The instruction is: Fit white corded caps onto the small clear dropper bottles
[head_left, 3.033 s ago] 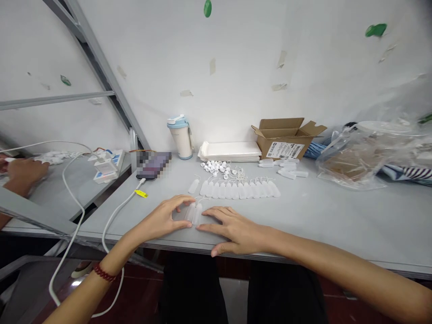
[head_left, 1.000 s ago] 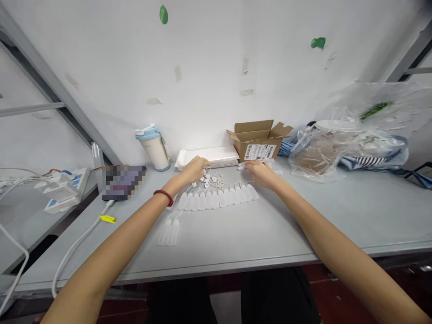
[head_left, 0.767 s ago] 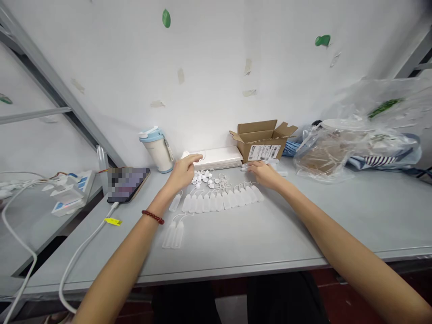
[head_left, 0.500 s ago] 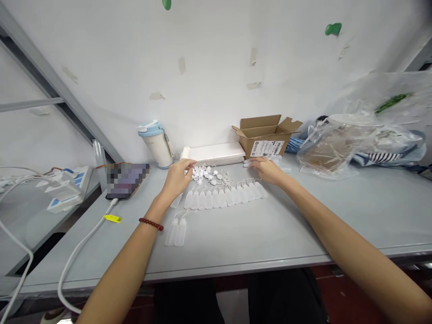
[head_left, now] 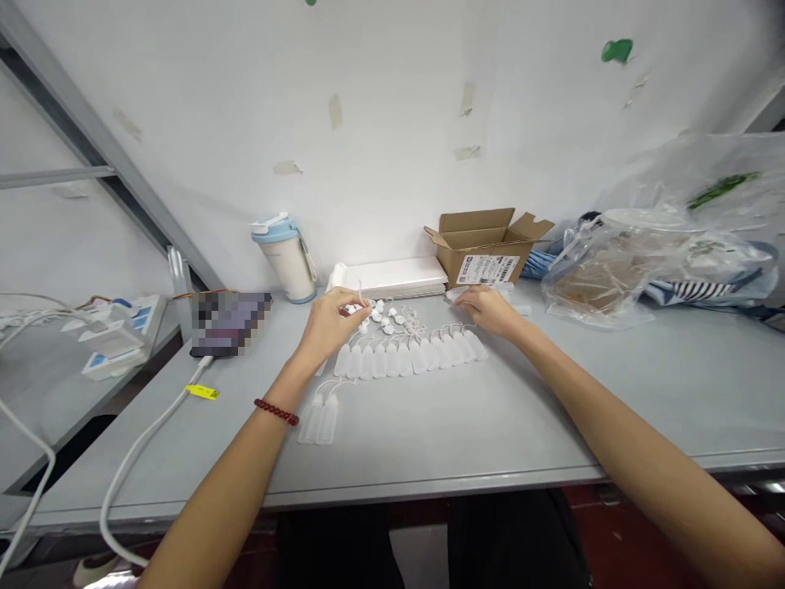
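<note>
My left hand (head_left: pixel 333 325) is closed in a pinch over a pile of small white caps (head_left: pixel 383 317). A small white piece with a thin upright tail shows at its fingertips. My right hand (head_left: pixel 487 311) has its fingers curled on a translucent sleeve (head_left: pixel 454 293) in front of the cardboard box. More translucent sleeves (head_left: pixel 518 309) lie just behind that hand. Between my hands, a row of translucent sleeves with looped white cords (head_left: pixel 401 360) lies flat on the table. Closer to me lie two more corded sleeves (head_left: pixel 327 419), side by side.
A stack of white flat pieces (head_left: pixel 392 276) and an open cardboard box (head_left: pixel 487 254) stand against the wall. At left are a tumbler (head_left: pixel 285 258), a phone (head_left: pixel 230 323) on a white cable (head_left: pixel 144 442) and a power strip (head_left: pixel 126 343). Plastic bags (head_left: pixel 594 278) lie at right.
My left hand has moved slightly right and lifted a small white piece from the pile. My right hand stays at the sleeves by the box. The view has shifted slightly.
</note>
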`<state>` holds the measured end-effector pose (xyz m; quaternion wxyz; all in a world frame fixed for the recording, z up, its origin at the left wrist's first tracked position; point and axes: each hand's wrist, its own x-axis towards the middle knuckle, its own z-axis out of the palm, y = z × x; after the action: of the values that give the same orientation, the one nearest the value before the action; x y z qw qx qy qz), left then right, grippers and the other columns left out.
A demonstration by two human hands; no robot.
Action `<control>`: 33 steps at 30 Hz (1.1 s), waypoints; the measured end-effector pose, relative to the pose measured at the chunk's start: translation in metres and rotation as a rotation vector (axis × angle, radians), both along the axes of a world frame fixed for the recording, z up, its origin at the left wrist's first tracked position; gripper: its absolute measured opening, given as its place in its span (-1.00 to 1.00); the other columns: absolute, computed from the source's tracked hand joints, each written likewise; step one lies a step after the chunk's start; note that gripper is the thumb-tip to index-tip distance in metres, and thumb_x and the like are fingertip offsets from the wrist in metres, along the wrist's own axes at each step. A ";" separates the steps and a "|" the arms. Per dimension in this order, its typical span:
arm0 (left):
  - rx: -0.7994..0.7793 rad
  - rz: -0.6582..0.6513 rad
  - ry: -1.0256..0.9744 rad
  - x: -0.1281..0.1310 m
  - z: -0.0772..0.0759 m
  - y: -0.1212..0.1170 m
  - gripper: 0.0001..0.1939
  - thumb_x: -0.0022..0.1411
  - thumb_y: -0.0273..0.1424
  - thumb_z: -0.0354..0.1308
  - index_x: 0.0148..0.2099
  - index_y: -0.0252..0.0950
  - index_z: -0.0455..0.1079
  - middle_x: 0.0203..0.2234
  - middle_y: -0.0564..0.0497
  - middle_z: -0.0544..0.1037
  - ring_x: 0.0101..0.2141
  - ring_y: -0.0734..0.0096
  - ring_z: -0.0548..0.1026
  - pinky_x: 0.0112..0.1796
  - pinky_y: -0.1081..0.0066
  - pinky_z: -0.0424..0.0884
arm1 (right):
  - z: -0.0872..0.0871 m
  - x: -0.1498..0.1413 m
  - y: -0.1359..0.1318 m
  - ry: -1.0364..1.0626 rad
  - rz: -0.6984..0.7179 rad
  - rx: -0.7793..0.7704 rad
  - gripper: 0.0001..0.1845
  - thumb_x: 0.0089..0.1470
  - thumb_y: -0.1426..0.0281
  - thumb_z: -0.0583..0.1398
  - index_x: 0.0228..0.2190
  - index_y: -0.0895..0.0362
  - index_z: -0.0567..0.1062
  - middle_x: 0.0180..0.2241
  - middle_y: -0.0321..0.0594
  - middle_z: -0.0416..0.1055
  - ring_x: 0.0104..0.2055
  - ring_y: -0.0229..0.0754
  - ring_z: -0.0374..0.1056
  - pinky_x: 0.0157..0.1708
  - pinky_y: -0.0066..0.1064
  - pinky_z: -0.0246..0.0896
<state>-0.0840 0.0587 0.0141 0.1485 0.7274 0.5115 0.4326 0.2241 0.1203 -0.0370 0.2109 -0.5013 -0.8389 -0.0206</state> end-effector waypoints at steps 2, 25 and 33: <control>-0.036 -0.006 -0.042 0.000 0.002 -0.001 -0.83 0.02 -0.31 0.19 -0.36 -0.28 0.53 -0.31 -0.04 0.52 -0.30 0.34 0.46 -0.31 0.39 0.37 | 0.004 -0.002 -0.003 0.057 -0.020 0.019 -0.70 0.04 0.54 0.03 -0.30 0.17 0.54 -0.23 -0.04 0.49 -0.12 0.02 0.34 -0.15 -0.24 0.19; -0.390 -0.312 -0.288 0.021 0.015 -0.026 -0.76 -0.01 -0.29 0.27 -0.29 -0.33 0.50 -0.36 -0.05 0.57 -0.31 0.34 0.51 -0.26 0.34 0.42 | 0.041 -0.082 -0.098 0.650 0.194 -0.142 -0.89 0.07 0.31 0.15 -0.37 0.09 0.43 -0.38 -0.27 0.45 -0.35 -0.23 0.33 -0.47 -0.46 0.13; -0.365 -0.322 -0.253 0.020 0.013 -0.025 -0.72 0.07 -0.20 0.20 -0.26 -0.30 0.51 -0.32 -0.04 0.56 -0.31 0.36 0.47 -0.28 0.37 0.40 | 0.037 -0.085 -0.100 0.686 0.229 -0.176 -0.87 0.08 0.32 0.17 -0.30 0.07 0.36 -0.39 -0.29 0.47 -0.32 -0.22 0.38 -0.39 -0.45 0.17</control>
<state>-0.0640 0.0340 0.0270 0.4068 0.7007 0.4361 0.3915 0.1390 0.0202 -0.0001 0.4367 -0.3984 -0.7686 0.2446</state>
